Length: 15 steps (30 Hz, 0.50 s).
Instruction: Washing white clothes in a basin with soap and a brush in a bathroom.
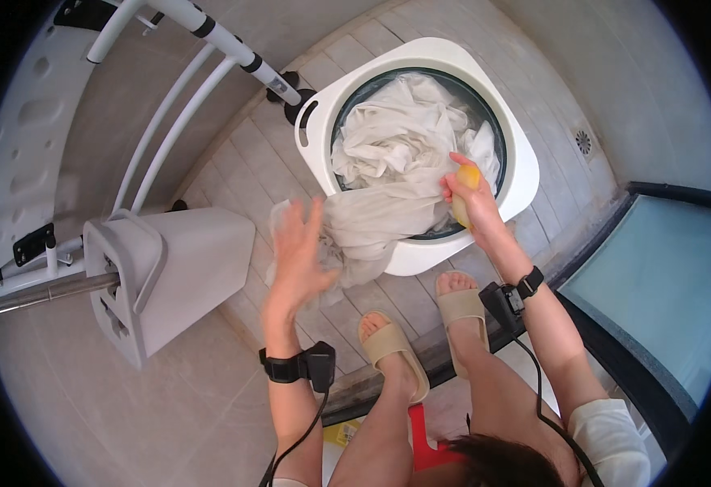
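A white wash basin point(434, 53) with a dark green inner wall sits on the tiled floor, holding a bunched, wet white cloth point(392, 137) in water. Part of this fabric is drawn over the basin's near left rim and hangs outside it. Over that hanging end is my left hand point(297, 255), blurred, its fingers spread and nothing visible in them. My right hand point(480, 204) grips a yellowish bar, apparently soap point(467, 189), above the right side of the cloth. Its fingers partly hide the bar.
Left of the basin lies a grey-white plastic bucket point(203, 268) with a metal pole point(51, 296). Behind it leans a white folding frame point(185, 115). A floor drain point(583, 142) and a dark-edged glass panel point(653, 268) are at right. My sandalled feet point(392, 347) stand near the basin.
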Available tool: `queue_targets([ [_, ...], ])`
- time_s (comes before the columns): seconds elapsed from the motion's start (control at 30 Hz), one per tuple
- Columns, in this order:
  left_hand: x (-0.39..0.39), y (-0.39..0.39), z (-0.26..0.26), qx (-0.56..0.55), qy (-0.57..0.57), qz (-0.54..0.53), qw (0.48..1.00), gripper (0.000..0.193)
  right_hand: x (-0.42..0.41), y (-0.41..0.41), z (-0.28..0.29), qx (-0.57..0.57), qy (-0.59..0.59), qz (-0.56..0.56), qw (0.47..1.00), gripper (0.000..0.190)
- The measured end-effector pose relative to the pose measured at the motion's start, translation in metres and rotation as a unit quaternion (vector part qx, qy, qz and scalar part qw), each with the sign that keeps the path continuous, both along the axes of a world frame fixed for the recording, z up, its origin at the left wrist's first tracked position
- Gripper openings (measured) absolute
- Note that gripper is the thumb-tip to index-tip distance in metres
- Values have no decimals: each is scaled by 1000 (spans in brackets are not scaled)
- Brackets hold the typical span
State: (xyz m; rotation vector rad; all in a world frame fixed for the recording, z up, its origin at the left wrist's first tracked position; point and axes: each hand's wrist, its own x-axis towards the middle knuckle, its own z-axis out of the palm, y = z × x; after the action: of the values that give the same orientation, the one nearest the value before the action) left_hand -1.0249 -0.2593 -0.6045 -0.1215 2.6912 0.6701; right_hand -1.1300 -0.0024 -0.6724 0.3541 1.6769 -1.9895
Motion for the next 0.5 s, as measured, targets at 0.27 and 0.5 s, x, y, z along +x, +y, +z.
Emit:
queue_targets([
  [0.27, -31, 56, -44, -89, 24, -108, 990, 90, 3, -9, 0, -36, -52, -65, 996, 43],
  [0.5, 7, 64, -2, 216, 94, 95, 967, 30, 11, -53, 38, -22, 133, -48, 990, 43],
])
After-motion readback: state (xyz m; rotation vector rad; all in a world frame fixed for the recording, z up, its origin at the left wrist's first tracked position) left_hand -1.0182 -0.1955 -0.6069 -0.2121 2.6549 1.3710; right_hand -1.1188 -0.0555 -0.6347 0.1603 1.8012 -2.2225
